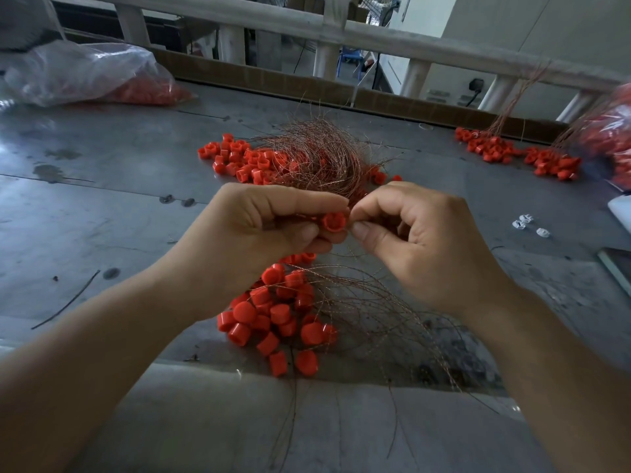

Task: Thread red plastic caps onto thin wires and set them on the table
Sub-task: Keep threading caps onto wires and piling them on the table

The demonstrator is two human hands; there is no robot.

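My left hand [269,223] grips a red plastic cap [334,221] between thumb and fingers, its open side facing me. My right hand [409,233] pinches a thin copper wire [351,218] right at the cap's edge. Behind my hands lies a tangled bundle of copper wires [317,155] over a heap of loose red caps [246,158]. Below my hands sits a pile of red caps with wires through them [276,319], their wires [375,308] fanning out to the right.
The grey metal table [102,206] carries a clear plastic bag of red caps [88,76] at far left. Another group of wired caps [512,151] and a second bag [611,131] lie at far right. Small white parts [527,223] lie right of my hands. A wooden rail [341,32] runs behind.
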